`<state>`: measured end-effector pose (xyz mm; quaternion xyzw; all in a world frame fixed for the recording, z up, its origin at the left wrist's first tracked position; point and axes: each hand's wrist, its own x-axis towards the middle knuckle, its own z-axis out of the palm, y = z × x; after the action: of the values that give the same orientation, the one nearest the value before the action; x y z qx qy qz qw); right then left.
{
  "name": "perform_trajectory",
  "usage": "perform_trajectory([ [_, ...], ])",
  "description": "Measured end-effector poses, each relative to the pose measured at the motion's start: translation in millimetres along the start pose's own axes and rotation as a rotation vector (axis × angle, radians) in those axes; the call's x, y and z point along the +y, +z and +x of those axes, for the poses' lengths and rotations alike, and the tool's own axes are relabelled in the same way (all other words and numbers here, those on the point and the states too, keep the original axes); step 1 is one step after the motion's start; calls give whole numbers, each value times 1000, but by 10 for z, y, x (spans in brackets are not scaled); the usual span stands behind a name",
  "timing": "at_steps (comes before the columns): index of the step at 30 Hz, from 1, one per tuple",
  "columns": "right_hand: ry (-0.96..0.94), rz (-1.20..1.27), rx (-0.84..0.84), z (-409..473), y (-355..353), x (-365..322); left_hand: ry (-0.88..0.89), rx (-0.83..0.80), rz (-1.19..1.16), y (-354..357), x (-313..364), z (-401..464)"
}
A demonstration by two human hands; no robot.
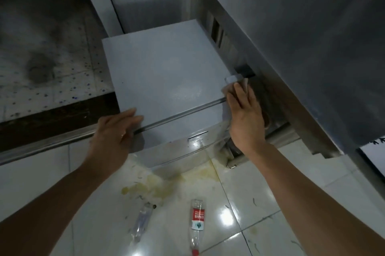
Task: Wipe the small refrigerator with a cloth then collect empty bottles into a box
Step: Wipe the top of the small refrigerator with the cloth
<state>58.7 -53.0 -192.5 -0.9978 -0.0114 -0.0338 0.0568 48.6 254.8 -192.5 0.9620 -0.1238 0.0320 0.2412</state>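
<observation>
A small grey refrigerator (164,72) stands on the floor, seen from above. My left hand (114,133) lies flat on its front left corner, fingers together over the door seam. My right hand (244,116) presses a pale cloth (237,84) against the front right corner of the top. Two empty plastic bottles lie on the tiles near me: one clear (141,222), one with a red label and red cap (196,222). No box is in view.
A tall steel cabinet (312,37) stands close against the refrigerator's right side. A speckled raised floor with a dark step edge (52,114) is on the left. Yellow stains and debris (158,187) mark the white tiles in front.
</observation>
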Motion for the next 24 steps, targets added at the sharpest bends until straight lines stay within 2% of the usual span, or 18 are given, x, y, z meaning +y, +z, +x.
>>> perform_trajectory([
  [6, -60, 216, 94, -315, 104, -983, 38, -2, -116, -23, -60, -10],
  [9, -168, 238, 65, -452, 139, -1406, -105, -59, -228, -89, -69, 9],
  [11, -305, 236, -7, -450, 95, -1359, -182, -125, -310, -130, -86, 4],
  [13, -384, 131, -97, -363, 10, -1056, -155, -154, -364, -170, -79, -14],
  [16, -183, -99, -125, -127, -80, -524, -138, -148, -436, -202, -93, -64],
  [19, -31, -99, -131, -56, -39, -474, -151, -172, -508, -198, -146, -158],
  [21, -56, -68, -100, -143, 20, -760, -159, -187, -555, -200, -193, -219],
  [24, -199, 97, -22, -384, 108, -1374, -250, -150, -558, -228, -240, -265],
])
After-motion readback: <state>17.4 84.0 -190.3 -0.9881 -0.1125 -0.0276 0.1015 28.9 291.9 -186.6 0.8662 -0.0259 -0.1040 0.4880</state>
